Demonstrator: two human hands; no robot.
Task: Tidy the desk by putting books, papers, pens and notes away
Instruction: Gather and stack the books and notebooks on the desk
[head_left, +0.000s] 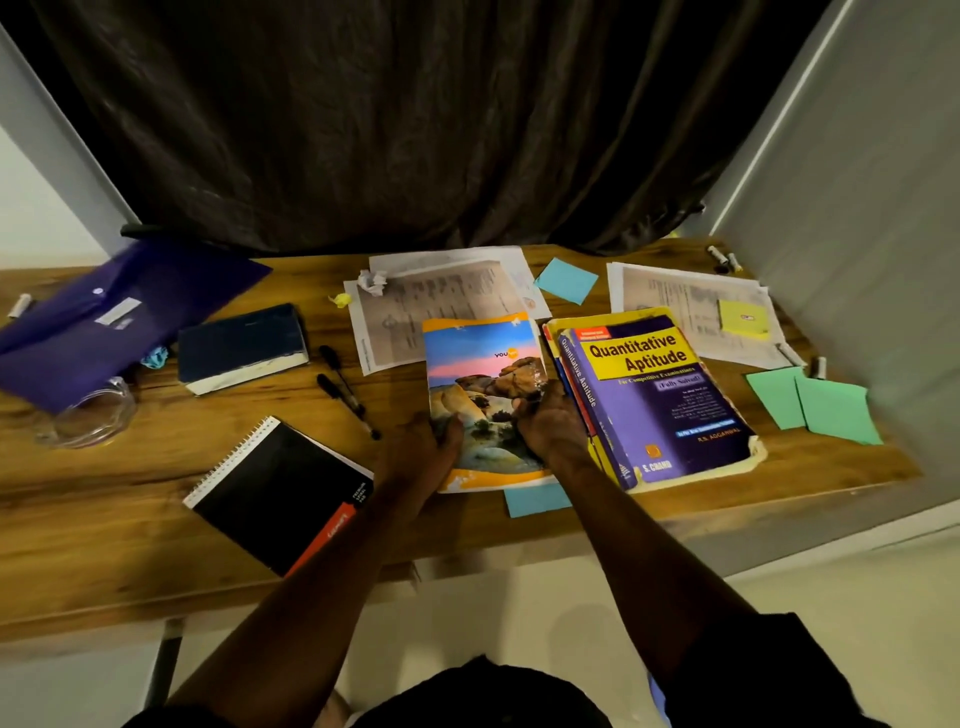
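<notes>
Tidying looks barely begun, judging by how much lies loose on the desk (104, 519): books, pens, notes and papers all wait to be put away.

Nearest, at lower left of the frame, a spiral pad (280, 493) lies closed and askew. A blue note (535, 501) pokes out from under the notebook (483, 400) at centre. Both hands are on that notebook. The left hand (436, 441) clasps its lower left edge with the thumb over the cover. The right hand (550, 421) has its fingers curled onto the cover at the right edge. Each seems clamped on it, though blur hides the fingertips. The notebook lies flat or nearly so on the desk, just beside the thick book (660, 395) to its right, which tops a small stack. That stack may be the only gathering done.

Left of the hands two pens (340, 399) lie loose, and at far right sit green notes (831, 415). Further back on the left are a tipped jar (96, 415), a dark book (241, 348) and a purple folder (119, 312).

Towards upper centre, sheets (431, 301) spread out with a paper ball (373, 283) on them, near a second blue note (566, 280). At upper right, more sheets (691, 306) carry a yellow pad (743, 319), and markers (724, 259) lie at the back corner.
</notes>
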